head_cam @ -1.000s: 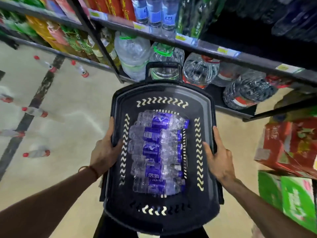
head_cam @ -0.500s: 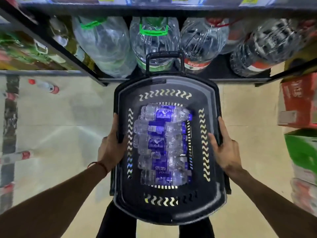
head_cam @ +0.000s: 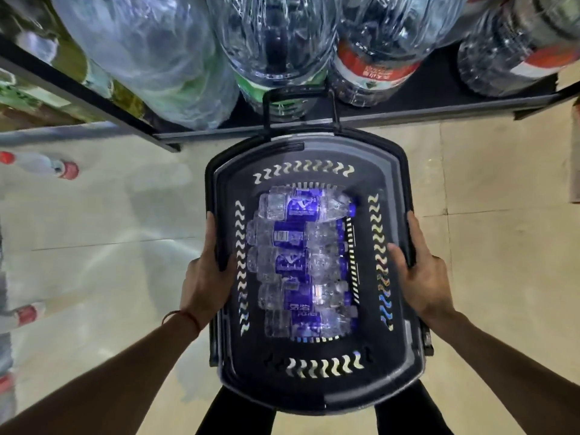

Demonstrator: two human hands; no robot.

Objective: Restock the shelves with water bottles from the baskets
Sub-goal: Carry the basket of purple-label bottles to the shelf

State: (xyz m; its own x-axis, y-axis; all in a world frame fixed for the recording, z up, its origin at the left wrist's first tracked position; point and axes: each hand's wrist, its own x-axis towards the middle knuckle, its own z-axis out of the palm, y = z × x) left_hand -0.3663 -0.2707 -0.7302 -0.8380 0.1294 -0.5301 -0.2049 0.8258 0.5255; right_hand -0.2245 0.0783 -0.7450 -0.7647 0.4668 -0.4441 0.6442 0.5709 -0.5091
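Gripping both side rims: left hand and right hand each clamp the basket edge, thumbs inside, other fingers down the outer wall. Small water bottles lie stacked on the basket bottom. Shelf with big jugs sits just beyond the basket's far handle. Step looks like positioning the basket. Next probably: set it down, free a hand, take the top bottle.

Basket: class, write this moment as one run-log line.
left hand grips basket left rim | right hand grips right rim | blue-label bottles inside | shelf ahead
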